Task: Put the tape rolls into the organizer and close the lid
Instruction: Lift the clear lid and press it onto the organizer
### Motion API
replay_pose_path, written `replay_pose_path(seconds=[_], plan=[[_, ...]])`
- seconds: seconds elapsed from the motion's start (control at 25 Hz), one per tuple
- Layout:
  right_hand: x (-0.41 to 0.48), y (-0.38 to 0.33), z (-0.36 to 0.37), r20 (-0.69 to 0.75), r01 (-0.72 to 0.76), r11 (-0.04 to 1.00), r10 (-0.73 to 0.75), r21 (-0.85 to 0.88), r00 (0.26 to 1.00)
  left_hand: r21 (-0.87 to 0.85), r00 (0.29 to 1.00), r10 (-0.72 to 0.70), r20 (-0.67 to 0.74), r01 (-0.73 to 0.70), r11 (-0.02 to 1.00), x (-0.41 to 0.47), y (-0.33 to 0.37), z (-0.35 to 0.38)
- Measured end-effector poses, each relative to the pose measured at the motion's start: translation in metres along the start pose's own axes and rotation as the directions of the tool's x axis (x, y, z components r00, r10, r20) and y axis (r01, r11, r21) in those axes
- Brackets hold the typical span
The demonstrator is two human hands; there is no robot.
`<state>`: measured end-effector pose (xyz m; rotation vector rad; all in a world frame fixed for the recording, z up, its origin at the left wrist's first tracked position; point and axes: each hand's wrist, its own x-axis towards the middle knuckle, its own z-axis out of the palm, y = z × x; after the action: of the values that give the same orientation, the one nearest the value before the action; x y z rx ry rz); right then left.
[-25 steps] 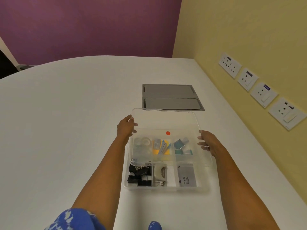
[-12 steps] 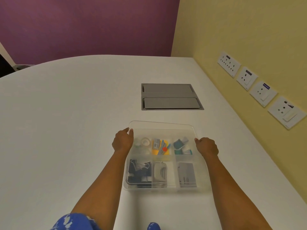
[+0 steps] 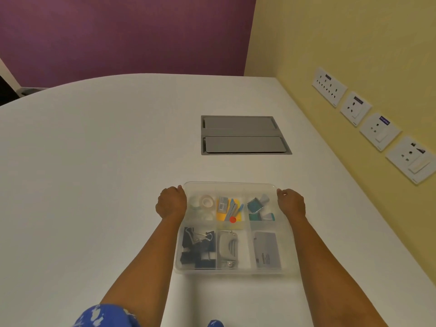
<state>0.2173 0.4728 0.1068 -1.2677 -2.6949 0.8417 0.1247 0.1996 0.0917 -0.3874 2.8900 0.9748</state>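
- organizer clear plastic, six compartments, sits on white table right in front of the person; clear lid lies flat on top, red dot sticker near its middle
- left hand curled against the lid's far-left corner, fingers folded over the edge; touching lid and box side
- right hand same on the far-right corner, fingers curled and pressed on the rim; both fists closed on the lid edges, nothing else in them
- tape rolls clear/whitish, in the far-left compartment, visible through the lid; exact count hard to tell
- far-middle compartment: yellow notes with grey and blue bits on top; far-right: teal clips
- near row, left to right: black binder clips; grey punch-like tool; grey card box
- grey recessed panel set in the table beyond the organizer, well apart from it
- four white wall sockets on the yellow wall at right; purple wall at the back
- blue patterned sleeve at bottom edge
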Motion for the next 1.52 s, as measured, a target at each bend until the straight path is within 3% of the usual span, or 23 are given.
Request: replay_pose_path(seconds=[0.16,0.32,0.6,0.92,1.12,1.32,1.52], plan=[[0.017,-0.012,0.003,0.1,-0.084,0.991,0.073,0.107,0.992,-0.251,0.986,-0.091,0.141,0.125,0.96,0.019,0.009,0.004],[0.036,-0.015,0.008,0.147,-0.268,0.93,0.237,0.252,0.96,-0.437,0.93,-0.265,0.255,0.356,0.826,0.035,0.016,0.009],[0.047,-0.01,0.018,0.265,-0.465,0.741,0.383,0.484,0.885,-0.445,0.878,-0.347,0.329,0.469,0.763,0.045,0.012,0.021],[0.055,-0.006,0.033,0.183,-0.384,0.826,0.337,0.413,0.923,-0.494,0.818,-0.41,0.405,0.573,0.654,0.052,0.005,0.027],[0.056,-0.006,0.034,0.167,-0.36,0.856,0.32,0.371,0.933,-0.532,0.82,-0.412,0.398,0.572,0.624,0.05,0.008,0.026],[0.05,-0.011,0.036,0.079,-0.276,0.891,0.266,0.36,0.961,-0.448,0.867,-0.402,0.295,0.497,0.743,0.038,0.024,0.02],[0.038,-0.012,0.049,-0.121,-0.182,0.923,0.235,0.34,0.964,-0.437,0.958,-0.265,0.113,0.288,0.852,0.025,0.022,0.029]])
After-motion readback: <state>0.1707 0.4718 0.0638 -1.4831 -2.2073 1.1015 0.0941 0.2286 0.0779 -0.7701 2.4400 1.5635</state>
